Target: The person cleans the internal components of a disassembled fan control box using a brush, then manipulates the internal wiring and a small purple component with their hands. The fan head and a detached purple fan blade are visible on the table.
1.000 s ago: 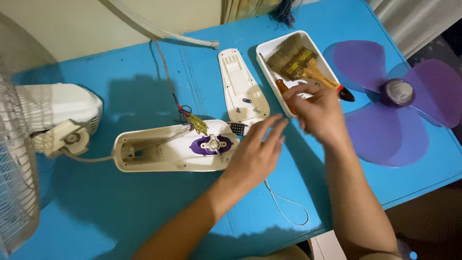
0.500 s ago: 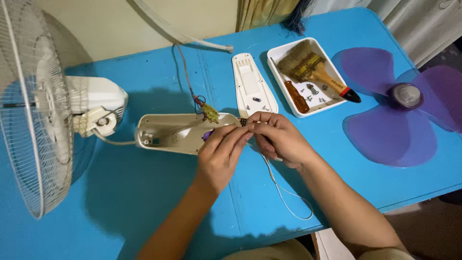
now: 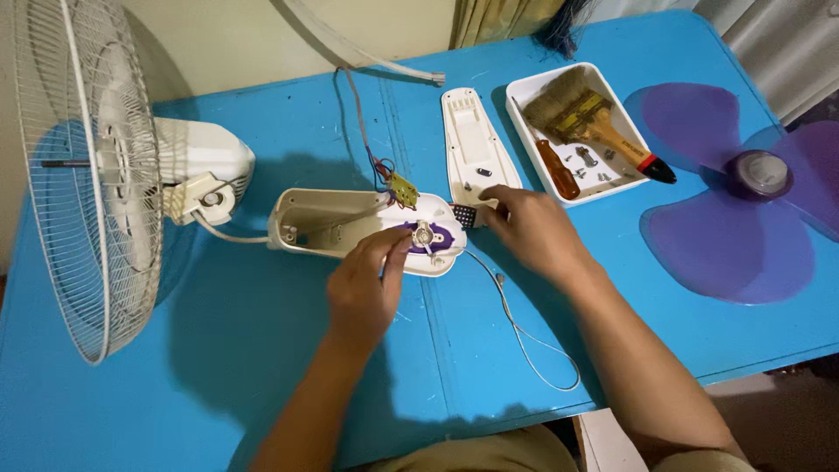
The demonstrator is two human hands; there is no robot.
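An opened white fan control housing (image 3: 323, 223) lies on the blue table (image 3: 262, 350), with a purple switch piece (image 3: 426, 238) at its right end and coloured wires (image 3: 384, 175) rising from it. My left hand (image 3: 363, 288) grips the housing's near edge, fingertips by the purple piece. My right hand (image 3: 535, 232) pinches a small black gridded part (image 3: 463, 215) at the housing's right tip. The white cover plate (image 3: 472, 144) lies just behind my right hand.
A wire fan grille (image 3: 87, 175) with its white motor body (image 3: 201, 157) stands at the left. A white tray (image 3: 533, 92) holds a paintbrush (image 3: 585, 118), a screwdriver (image 3: 557, 169) and screws. A purple fan blade (image 3: 743, 218) lies at the right. A thin cable loop (image 3: 524, 336) runs toward the table's near edge.
My right hand came back from the tray to the housing's right end. My left hand shifted onto the purple piece. The view moved left, showing more of the grille.
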